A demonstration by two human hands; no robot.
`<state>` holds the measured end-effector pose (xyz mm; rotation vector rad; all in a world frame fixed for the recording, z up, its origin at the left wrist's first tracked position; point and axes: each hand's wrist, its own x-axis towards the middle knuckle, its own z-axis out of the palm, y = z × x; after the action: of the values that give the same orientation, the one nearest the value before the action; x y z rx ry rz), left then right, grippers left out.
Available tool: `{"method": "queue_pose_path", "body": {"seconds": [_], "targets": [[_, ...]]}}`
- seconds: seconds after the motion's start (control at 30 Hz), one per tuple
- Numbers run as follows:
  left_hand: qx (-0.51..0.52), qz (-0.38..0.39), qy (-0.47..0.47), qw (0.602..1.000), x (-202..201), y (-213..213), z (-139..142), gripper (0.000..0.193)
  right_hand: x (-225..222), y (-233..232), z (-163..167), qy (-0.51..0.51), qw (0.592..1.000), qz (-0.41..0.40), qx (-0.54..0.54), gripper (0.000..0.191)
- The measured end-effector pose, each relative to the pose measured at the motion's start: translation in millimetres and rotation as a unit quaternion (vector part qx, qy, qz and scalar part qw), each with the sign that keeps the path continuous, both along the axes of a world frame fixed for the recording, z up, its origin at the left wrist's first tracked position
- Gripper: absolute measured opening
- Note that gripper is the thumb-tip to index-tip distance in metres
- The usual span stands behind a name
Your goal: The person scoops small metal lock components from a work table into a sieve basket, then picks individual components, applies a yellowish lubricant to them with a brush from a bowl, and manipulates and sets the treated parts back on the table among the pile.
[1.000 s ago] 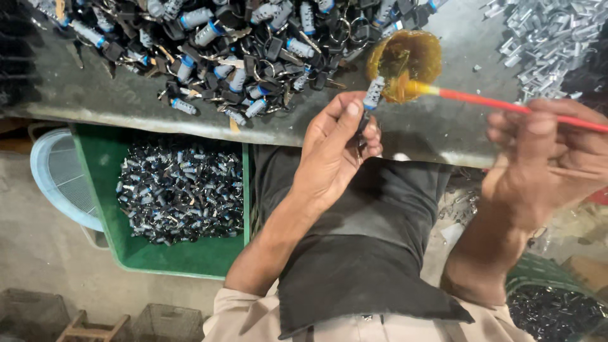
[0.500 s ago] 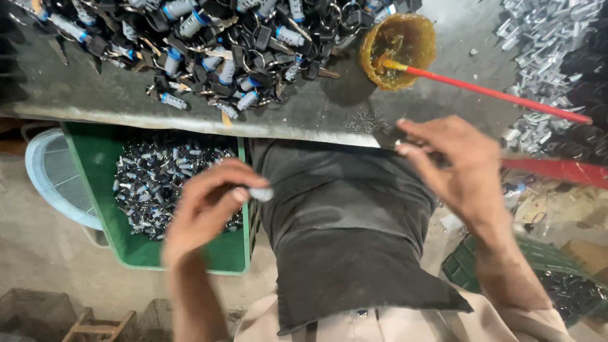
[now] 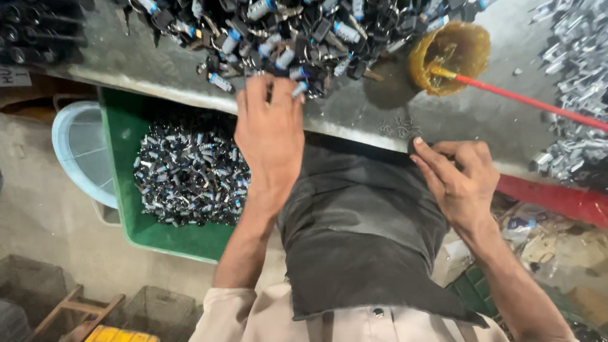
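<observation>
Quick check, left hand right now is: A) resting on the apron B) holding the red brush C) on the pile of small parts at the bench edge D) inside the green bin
C: the left hand has its fingertips on the pile of small parts at the bench edge, above the green bin.

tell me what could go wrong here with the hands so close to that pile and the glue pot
The left hand reaches into the tangled pile of small parts near the bench edge; raking could knock pieces off, some missing the green crate below. The yellow pot with its red-handled brush sits close by; a sweep of the right hand might catch the handle and tip it.
</observation>
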<state>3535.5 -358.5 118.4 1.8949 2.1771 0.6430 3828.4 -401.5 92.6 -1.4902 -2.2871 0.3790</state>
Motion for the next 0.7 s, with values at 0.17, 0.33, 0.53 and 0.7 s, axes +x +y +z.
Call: {"method": "queue_pose_path", "body": {"seconds": [0.17,0.33,0.53,0.7], "targets": [[0.076,-0.018,-0.072,0.994,-6,-8,1,0.022,3,-7,11,0.088,0.993,-0.045,-0.064,0.025],[0.065,0.068,-0.517,0.851,-13,-10,1,0.009,17,-17,30,0.116,0.988,-0.075,-0.069,0.017],[0.037,0.076,-0.851,0.519,3,-6,1,0.028,1,-19,26,0.191,0.967,-0.093,-0.140,0.011],[-0.014,0.015,-0.874,0.486,24,-12,9,0.030,-37,-15,27,0.302,0.906,-0.154,-0.254,0.009]]}}
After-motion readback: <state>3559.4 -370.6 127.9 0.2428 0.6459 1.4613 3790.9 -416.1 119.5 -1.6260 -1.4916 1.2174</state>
